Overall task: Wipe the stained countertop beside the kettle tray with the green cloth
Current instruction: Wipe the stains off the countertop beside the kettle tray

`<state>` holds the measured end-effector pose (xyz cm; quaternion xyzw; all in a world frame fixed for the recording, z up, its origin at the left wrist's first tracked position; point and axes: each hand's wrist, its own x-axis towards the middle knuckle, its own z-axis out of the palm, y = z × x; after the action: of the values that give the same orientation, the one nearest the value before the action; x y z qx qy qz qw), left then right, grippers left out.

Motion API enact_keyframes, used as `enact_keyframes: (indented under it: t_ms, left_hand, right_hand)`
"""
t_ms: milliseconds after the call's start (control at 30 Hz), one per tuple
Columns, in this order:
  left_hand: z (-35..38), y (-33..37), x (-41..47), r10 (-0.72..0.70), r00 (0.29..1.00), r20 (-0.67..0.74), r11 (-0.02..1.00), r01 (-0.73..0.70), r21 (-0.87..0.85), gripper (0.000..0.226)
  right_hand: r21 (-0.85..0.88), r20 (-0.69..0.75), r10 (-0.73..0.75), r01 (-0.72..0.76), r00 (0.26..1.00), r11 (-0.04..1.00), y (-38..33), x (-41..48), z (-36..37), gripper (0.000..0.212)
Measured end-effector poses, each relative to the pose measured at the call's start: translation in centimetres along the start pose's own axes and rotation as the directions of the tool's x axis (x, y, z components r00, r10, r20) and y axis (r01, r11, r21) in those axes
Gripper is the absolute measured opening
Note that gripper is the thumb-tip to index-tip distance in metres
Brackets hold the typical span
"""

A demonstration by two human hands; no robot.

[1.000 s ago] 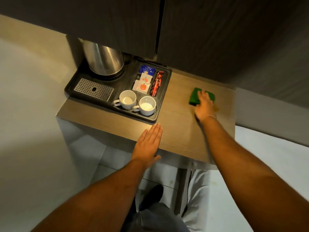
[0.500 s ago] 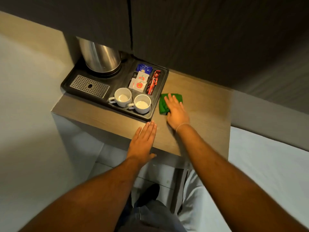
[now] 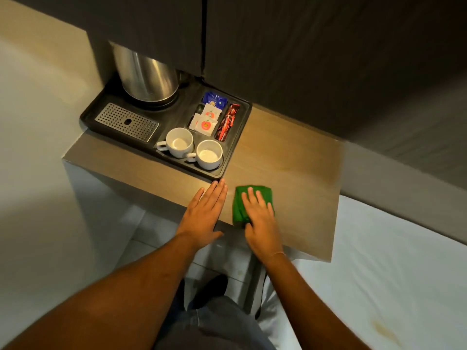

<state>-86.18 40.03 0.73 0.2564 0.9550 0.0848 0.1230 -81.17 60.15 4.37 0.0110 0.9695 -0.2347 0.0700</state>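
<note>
Head camera looks down on a wooden countertop (image 3: 290, 157) with a black kettle tray (image 3: 237, 147) at its left end. The right hand (image 3: 260, 218) lies flat with spread fingers on the green cloth (image 3: 240, 205), pressing it onto the countertop at the near edge; the fingers are extended on top of the cloth, not curled around it. The cloth sits just beside the tray's near right corner, apart from it, and its near end hangs slightly past the counter's front edge. The left hand (image 3: 204, 213) rests palm down and open on the countertop right beside the cloth, fingers together, fingertips close to the tray's front rim (whether they touch it cannot be told), holding nothing.

On the tray stand a steel kettle (image 3: 146, 77) at the back left, a perforated metal drip grate (image 3: 126, 121) in front of it, two white cups (image 3: 194, 149) side by side near the front, and sachets (image 3: 209, 114) in small compartments at the right. Dark cabinet doors (image 3: 252, 46) hang above the counter.
</note>
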Motion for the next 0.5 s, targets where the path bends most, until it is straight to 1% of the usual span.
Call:
enact_keyframes:
  t_ms: [33,67,100,133,200,267,333,367,400,467,500]
  left_hand:
    - [-0.1,-0.1,0.0,0.005,1.000,0.006,1.000,-0.005,-0.006,0.152]
    - [-0.2,-0.1,-0.1,0.006,1.000,0.015,1.000,-0.006,-0.005,0.153]
    - [-0.4,0.0,-0.1,0.004,1.000,0.024,1.000,-0.004,-0.003,0.154]
    - [-0.6,0.1,-0.1,0.002,1.000,0.031,1.000,-0.002,-0.001,0.155]
    - [-0.7,0.1,-0.1,-0.004,0.999,0.040,1.000,0.004,0.005,0.156]
    - [-0.8,0.2,-0.1,-0.013,0.999,0.047,1.000,0.012,0.016,0.156]
    - [-0.8,0.3,-0.2,-0.009,0.999,0.049,1.000,0.008,0.025,0.156]
    - [-0.6,0.3,-0.2,-0.011,0.999,0.046,0.999,0.010,0.030,0.156]
    - [-0.5,0.3,-0.1,-0.015,0.999,0.041,0.999,0.014,0.031,0.155]
    - [-0.3,0.2,0.0,-0.018,0.999,0.036,0.999,0.017,0.030,0.155]
    - [-0.2,0.1,0.0,-0.014,1.000,0.026,0.999,0.013,0.030,0.155]
  right_hand:
    - [-0.009,0.006,-0.052,0.052,0.999,0.999,-0.8,1.4,0.2,0.086]
    - [-0.009,-0.012,-0.061,0.061,0.998,0.998,-0.9,3.3,-0.4,0.084]
    - [-0.001,-0.037,-0.035,0.035,0.999,0.999,-0.4,5.5,-1.6,0.081]
    - [0.003,-0.071,0.013,-0.013,0.997,1.000,0.6,7.8,-3.1,0.078]
    - [0.001,-0.127,0.167,-0.168,0.978,0.986,3.9,11.7,-6.7,0.074]
    - [0.020,-0.132,0.345,-0.346,0.929,0.938,7.5,13.7,-10.1,0.073]
    - [0.026,-0.130,0.452,-0.452,0.883,0.892,9.0,12.8,-11.4,0.074]
    - [0.025,-0.138,0.449,-0.450,0.883,0.893,8.5,11.3,-10.8,0.074]
    - [0.024,-0.142,0.407,-0.408,0.902,0.913,7.3,9.2,-9.5,0.074]
    - [0.048,-0.089,0.233,-0.229,0.969,0.972,4.3,4.1,-5.6,0.078]
    - [0.045,-0.022,0.113,-0.112,0.993,0.993,3.0,1.6,-3.7,0.082]
